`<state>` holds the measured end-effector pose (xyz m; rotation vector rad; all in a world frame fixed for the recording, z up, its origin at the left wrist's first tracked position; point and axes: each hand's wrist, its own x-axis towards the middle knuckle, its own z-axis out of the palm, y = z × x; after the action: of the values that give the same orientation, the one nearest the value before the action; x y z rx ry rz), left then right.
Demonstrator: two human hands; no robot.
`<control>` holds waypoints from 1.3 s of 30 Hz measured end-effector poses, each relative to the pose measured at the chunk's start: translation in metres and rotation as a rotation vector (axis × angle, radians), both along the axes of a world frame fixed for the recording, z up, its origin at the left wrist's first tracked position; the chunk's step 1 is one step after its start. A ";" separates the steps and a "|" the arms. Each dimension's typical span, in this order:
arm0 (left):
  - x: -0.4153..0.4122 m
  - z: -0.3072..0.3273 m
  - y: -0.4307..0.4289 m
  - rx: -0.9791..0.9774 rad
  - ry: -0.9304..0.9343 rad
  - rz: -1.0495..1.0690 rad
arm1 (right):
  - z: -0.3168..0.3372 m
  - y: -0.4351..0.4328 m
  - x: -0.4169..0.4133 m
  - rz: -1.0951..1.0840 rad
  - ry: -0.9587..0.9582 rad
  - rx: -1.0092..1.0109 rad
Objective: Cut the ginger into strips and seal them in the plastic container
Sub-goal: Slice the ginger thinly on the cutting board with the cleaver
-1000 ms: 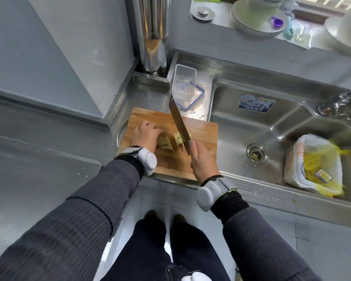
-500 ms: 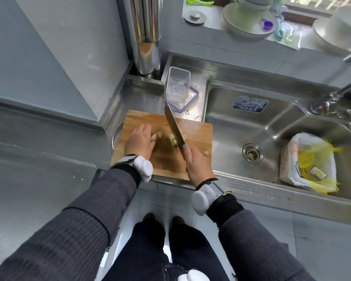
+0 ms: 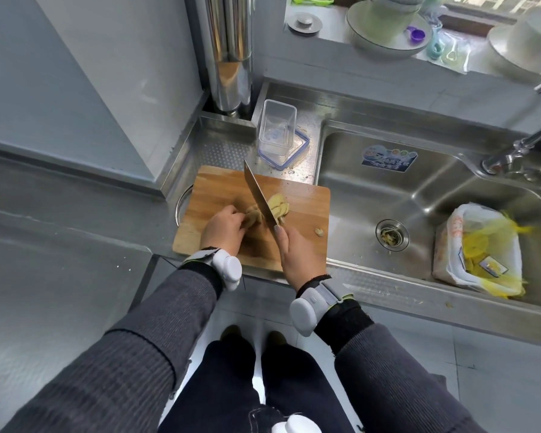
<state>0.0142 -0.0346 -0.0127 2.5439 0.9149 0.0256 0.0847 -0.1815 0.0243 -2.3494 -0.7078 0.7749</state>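
Holds the left forearm in from 7 o'clock, grey sleeve and white wrist band showing, with the left hand knuckles-up on the near half of the wooden cutting board. Curls its fingers down onto a piece of ginger and pins it against the blade's left face. Holds the right forearm in from 5 o'clock; wraps the right hand around the hidden handle of the knife, one finger stretched to the blade's heel, tip aimed at 11 o'clock. Shows cut ginger slices heaped at 3 o'clock of the blade, touching it, and a loose scrap near the board's right edge. Shows the plastic container open and upright on its blue-rimmed lid at 12 o'clock of the board, beside the sink. Against half a second earlier, closes the gap between held piece and blade; shows a fuller heap on the right.
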 end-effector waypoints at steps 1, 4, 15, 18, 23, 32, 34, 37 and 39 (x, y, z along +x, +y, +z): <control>0.001 0.001 -0.001 -0.011 -0.004 0.015 | 0.000 0.001 -0.001 -0.007 0.007 -0.002; 0.002 0.004 -0.004 -0.040 -0.002 0.056 | 0.001 0.004 -0.004 -0.026 0.026 -0.010; 0.004 0.006 -0.007 -0.080 0.009 0.084 | 0.005 0.009 -0.003 0.031 -0.021 -0.006; 0.003 0.005 -0.007 -0.087 0.009 0.085 | 0.004 0.008 0.001 0.064 -0.028 -0.040; 0.003 0.005 -0.009 -0.082 0.000 0.095 | 0.006 0.008 0.005 0.102 -0.053 -0.062; 0.007 0.015 -0.012 -0.021 0.090 0.076 | -0.006 0.037 0.014 0.075 -0.004 -0.076; 0.007 0.014 -0.013 -0.027 0.094 0.081 | 0.000 0.028 0.019 0.090 -0.013 -0.043; 0.008 0.012 -0.013 -0.037 0.102 0.088 | 0.007 0.015 0.020 0.097 -0.033 0.005; 0.008 0.011 -0.013 -0.042 0.107 0.102 | 0.009 0.012 0.018 0.115 -0.046 0.015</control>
<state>0.0219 -0.0476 -0.0018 2.4777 1.0744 -0.0990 0.1026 -0.1692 0.0334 -2.3361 -0.8714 0.7635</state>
